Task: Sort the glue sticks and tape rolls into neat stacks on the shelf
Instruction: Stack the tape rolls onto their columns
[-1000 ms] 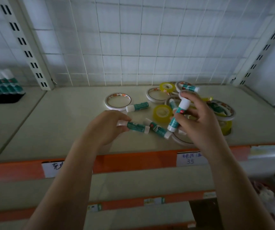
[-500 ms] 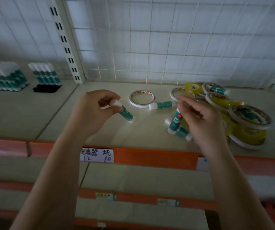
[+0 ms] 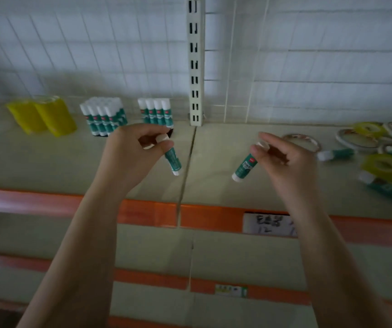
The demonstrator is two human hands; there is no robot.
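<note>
Spanning the view is a pale shelf [image 3: 48,166] with an orange front edge, backed by a white wire grid [image 3: 95,55] and split by a slotted upright [image 3: 195,67]. At the back left, glue sticks [image 3: 103,118] are stood in tight blocks beside yellow tape stacks [image 3: 45,117]. At the far right, loose tape rolls [image 3: 384,164] and sticks are heaped together. One stick [image 3: 173,160] is pinched by its cap in the left hand [image 3: 131,155], hanging tilted above the shelf. Another stick [image 3: 245,167] is gripped likewise at its cap by the right hand [image 3: 284,159].
</note>
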